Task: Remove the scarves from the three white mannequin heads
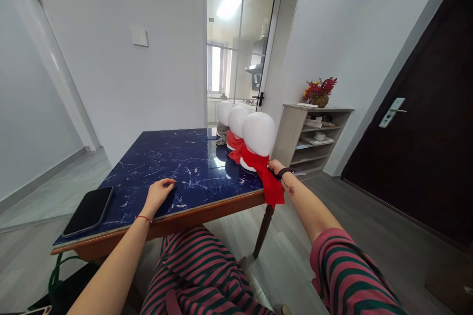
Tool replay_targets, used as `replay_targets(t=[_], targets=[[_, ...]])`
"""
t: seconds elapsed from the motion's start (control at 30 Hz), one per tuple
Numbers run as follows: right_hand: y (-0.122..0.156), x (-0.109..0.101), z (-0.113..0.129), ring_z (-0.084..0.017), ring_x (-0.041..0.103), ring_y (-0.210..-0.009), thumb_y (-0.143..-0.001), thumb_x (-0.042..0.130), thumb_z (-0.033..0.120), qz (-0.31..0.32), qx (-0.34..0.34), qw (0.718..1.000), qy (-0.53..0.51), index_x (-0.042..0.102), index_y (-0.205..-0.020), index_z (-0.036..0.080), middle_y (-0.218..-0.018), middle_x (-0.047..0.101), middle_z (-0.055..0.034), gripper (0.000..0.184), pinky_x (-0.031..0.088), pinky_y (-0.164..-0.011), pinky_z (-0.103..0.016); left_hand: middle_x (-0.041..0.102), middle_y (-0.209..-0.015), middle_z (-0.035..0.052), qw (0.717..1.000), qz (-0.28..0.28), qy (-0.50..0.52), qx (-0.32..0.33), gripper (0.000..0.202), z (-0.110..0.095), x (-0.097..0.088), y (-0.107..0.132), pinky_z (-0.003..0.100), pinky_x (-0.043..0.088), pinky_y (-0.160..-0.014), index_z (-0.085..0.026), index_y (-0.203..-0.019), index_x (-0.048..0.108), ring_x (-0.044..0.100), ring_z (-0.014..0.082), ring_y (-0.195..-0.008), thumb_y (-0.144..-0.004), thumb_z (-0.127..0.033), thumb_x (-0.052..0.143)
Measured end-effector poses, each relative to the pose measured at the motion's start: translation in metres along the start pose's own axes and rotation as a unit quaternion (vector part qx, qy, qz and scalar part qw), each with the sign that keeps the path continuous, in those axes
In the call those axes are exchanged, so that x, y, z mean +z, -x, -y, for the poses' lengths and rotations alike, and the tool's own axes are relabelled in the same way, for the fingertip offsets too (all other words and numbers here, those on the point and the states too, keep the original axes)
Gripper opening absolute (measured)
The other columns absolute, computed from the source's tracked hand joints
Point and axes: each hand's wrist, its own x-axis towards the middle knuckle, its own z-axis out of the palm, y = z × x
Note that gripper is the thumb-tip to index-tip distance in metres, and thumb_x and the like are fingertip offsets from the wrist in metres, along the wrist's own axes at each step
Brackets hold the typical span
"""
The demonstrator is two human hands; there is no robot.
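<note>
Three white, rounded, snowman-like figures stand in a row along the right side of the table, each with cloth wrapped around its middle. The nearest figure wears a bright red scarf, whose end hangs over the table edge. My right hand is closed on the scarf at the figure's right side; some fingers are hidden. Behind stand a figure with a lighter red scarf and a figure with a grey scarf. My left hand rests on the tabletop, fingers pressed together; anything in them is too small to make out.
A black phone lies at the table's front left corner. A dark bag is below it. To the right stand a low shelf with a red-leaved plant and a dark door. A glass door is behind.
</note>
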Motion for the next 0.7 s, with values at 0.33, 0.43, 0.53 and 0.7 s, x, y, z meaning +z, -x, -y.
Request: replay_targets(t=[0.33,0.43,0.53,0.7], targets=[[0.014,-0.004,0.011,-0.020,0.058,-0.101,-0.091,0.054,0.034,0.029,0.051,0.998,-0.007,0.054,-0.118,0.016,-0.119,0.056,-0.0087,0.033,0.051,-0.085,-0.040,0.073,-0.080,0.0034,1.000,0.004,0.002,0.006,0.034,0.004,0.001,-0.001,0.028,0.044,-0.067,-0.020,-0.085,0.073,0.063,0.0196,-0.071,-0.070,-0.040,0.050],[0.021,-0.007,0.014,-0.020,0.058,-0.101,-0.091,0.054,0.034,0.031,0.047,0.998,-0.017,0.054,-0.118,0.016,-0.119,0.056,-0.0087,0.033,0.051,-0.085,-0.040,0.073,-0.076,0.0029,1.000,0.004,0.001,0.005,0.033,0.003,0.001,0.000,0.028,0.044,-0.065,-0.020,-0.084,0.073,0.062,0.0194,-0.068,-0.069,-0.040,0.050],[0.022,-0.007,0.015,-0.019,0.058,-0.101,-0.091,0.053,0.033,0.035,0.053,0.998,-0.022,0.055,-0.117,0.018,-0.119,0.056,-0.0085,0.030,0.051,-0.085,-0.040,0.072,-0.075,0.0030,1.000,0.001,0.000,0.005,0.033,0.001,0.001,0.000,0.028,0.044,-0.064,-0.020,-0.083,0.073,0.062,0.0192,-0.066,-0.069,-0.039,0.051],[0.013,0.001,0.012,-0.019,0.058,-0.101,-0.091,0.053,0.034,0.028,0.097,0.994,-0.033,0.054,-0.118,0.017,-0.119,0.056,-0.0086,0.032,0.051,-0.085,-0.040,0.073,-0.078,0.0031,1.000,0.001,0.001,0.004,0.032,0.002,0.001,-0.001,0.028,0.045,-0.066,-0.020,-0.083,0.072,0.062,0.0192,-0.067,-0.069,-0.039,0.051]])
